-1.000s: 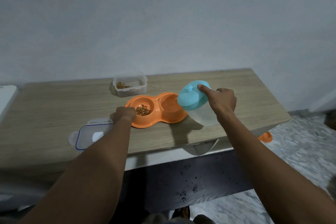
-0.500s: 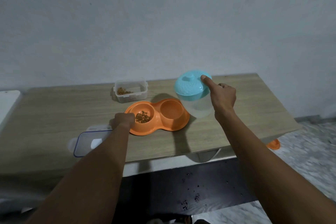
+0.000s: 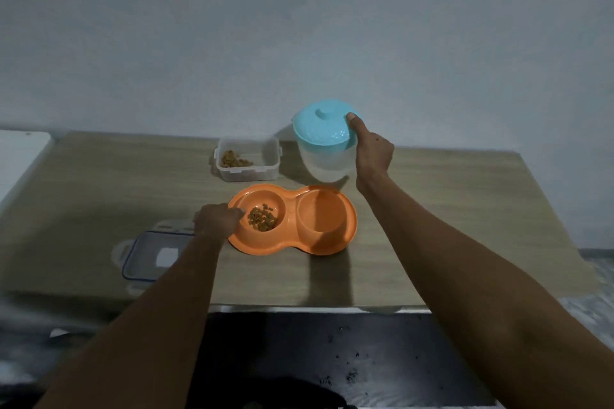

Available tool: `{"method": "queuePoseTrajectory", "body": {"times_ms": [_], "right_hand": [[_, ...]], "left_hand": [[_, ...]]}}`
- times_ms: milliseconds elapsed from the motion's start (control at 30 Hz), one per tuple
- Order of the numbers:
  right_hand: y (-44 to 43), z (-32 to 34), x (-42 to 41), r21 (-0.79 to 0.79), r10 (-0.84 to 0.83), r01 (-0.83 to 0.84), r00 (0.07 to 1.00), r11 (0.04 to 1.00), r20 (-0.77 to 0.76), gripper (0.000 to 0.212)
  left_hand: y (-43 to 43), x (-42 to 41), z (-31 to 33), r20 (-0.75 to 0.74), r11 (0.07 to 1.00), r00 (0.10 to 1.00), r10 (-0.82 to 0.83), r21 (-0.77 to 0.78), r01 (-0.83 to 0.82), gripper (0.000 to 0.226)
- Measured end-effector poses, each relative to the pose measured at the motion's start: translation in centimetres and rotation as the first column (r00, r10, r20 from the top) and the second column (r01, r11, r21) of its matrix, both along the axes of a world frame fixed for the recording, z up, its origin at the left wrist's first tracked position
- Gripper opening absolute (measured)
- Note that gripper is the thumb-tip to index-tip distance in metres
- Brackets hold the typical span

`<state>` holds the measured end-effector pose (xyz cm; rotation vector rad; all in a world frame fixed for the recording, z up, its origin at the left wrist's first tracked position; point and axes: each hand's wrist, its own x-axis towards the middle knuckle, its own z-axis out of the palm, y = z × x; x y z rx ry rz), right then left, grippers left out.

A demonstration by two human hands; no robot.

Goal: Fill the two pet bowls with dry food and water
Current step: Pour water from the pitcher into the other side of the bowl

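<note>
Leftmost, a white surface (image 3: 20, 156) pokes in at the edge, just beside the wooden desk (image 3: 448, 209). Next along, near the desk's front edge, a clear lid (image 3: 153, 252) with a blue rim lies flat. The left hand (image 3: 216, 221) reaches over that lid's right end and rests at the left rim of the orange double bowl (image 3: 292, 219); its fingers are curled downward at the rim, but whether they pinch the rim or only press against it cannot be told.

The double bowl sits near the middle of the desk. Its left cup holds a small heap of brown dry food (image 3: 262, 217); its right cup shows only orange plastic, and whether any water lies in it cannot be told.

Behind the bowl, toward the wall, stands a clear food box (image 3: 247, 158), open on top, with a few bits of the same brown food in its left corner.

To the right of that box, the right hand (image 3: 372, 153) holds a pale, see-through jug (image 3: 327, 161) with a light blue lid (image 3: 324, 126). The jug is tilted a little and appears lifted off the desk, behind the bowl's right cup. The thumb presses on the right edge of the blue lid; the remaining fingers wrap the far side of the jug, hidden from view, so the hand is clamped on it.

Below the desk's front edge, dark floor shows scattered specks.
</note>
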<state>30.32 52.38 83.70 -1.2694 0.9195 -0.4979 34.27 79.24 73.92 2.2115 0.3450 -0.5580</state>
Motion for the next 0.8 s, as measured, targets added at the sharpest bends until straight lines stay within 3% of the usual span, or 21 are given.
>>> {"method": "queuePoseTrajectory", "body": {"times_ms": [100,167,233,300,433,567,700,800], "right_hand": [[-0.6,-1.3,2.2,0.042,0.024,-0.023,1.000,0.999,-0.009,0.048],[-0.9,-2.1,3.3,0.044,0.060,-0.059,0.998,0.997,-0.031,0.035],[-1.4,-2.8,4.1,0.053,0.062,-0.059,0.997,0.997,-0.051,0.036],[-1.8,-3.3,4.9,0.075,0.043,-0.038,0.997,0.996,-0.066,0.038],[-1.9,-4.0,5.5,0.010,0.031,-0.031,0.997,0.999,-0.064,0.041],[-1.0,-5.7,3.0,-0.091,-0.022,0.015,0.997,0.996,-0.075,0.042],[0.8,-8.2,-2.9,-0.335,-0.037,-0.080,0.944,0.939,-0.328,0.054],[2.4,-9.2,-7.3,-0.395,-0.039,-0.193,0.860,0.898,-0.509,0.055]], "left_hand": [[-0.5,-0.6,0.0,0.080,0.993,0.993,-0.089,0.091,0.081,0.038],[-0.4,-0.6,-0.2,0.075,0.994,0.993,-0.085,0.069,0.080,0.036],[-0.3,-0.7,-0.2,0.045,0.999,0.999,0.018,-0.043,-0.016,0.028],[-0.1,-0.8,0.0,0.002,0.979,0.990,0.138,-0.153,-0.136,0.041],[0.2,-0.8,-0.1,-0.020,0.968,0.987,0.157,-0.196,-0.158,0.069],[-0.3,-1.1,0.5,0.000,0.971,0.987,0.161,-0.180,-0.159,0.055],[-0.2,-1.0,0.9,0.021,0.991,0.996,0.081,-0.109,-0.079,0.033],[-0.2,-1.0,1.1,-0.008,1.000,1.000,-0.020,-0.021,0.020,0.041]]}}
